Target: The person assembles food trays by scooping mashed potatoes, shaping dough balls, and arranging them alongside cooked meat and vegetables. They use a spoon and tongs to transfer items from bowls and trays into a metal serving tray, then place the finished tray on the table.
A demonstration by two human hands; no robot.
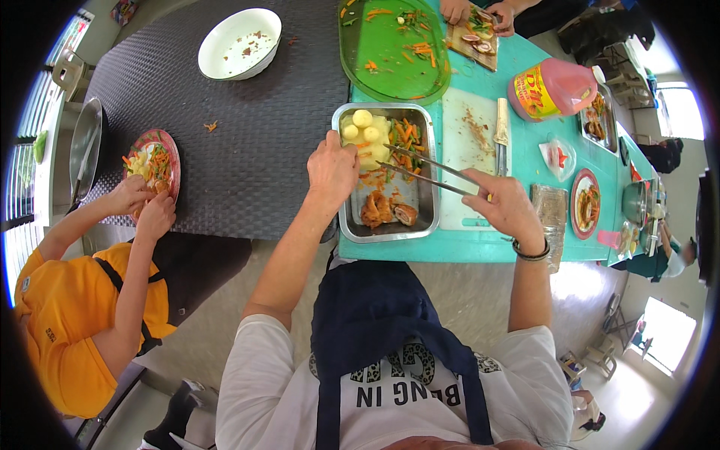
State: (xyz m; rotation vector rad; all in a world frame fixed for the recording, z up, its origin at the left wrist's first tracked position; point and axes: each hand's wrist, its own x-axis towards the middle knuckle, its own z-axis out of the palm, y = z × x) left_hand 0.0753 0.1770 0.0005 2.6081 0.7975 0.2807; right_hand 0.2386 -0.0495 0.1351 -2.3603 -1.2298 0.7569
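A rectangular metal tray point(390, 237) sits before me at the table's near edge. It holds pale round balls point(362, 118), carrot and green vegetable strips point(407, 136), and browned meat rolls point(376, 208) at the near end. My right hand point(504, 206) is closed round metal tongs point(427, 180), whose slightly parted tips reach over the tray's middle. My left hand point(333, 166) is at the tray's left rim, its fingers bent together over the edge beside some carrot strips. What those fingers grip is hidden.
A white cutting board point(459, 112) bearing a knife point(501, 135) lies right of the tray. Beyond are a green tray point(394, 52) and a pink jug point(551, 88). At left, a person in yellow point(97, 322) handles a plate point(174, 161); another's hands point(455, 10) work opposite.
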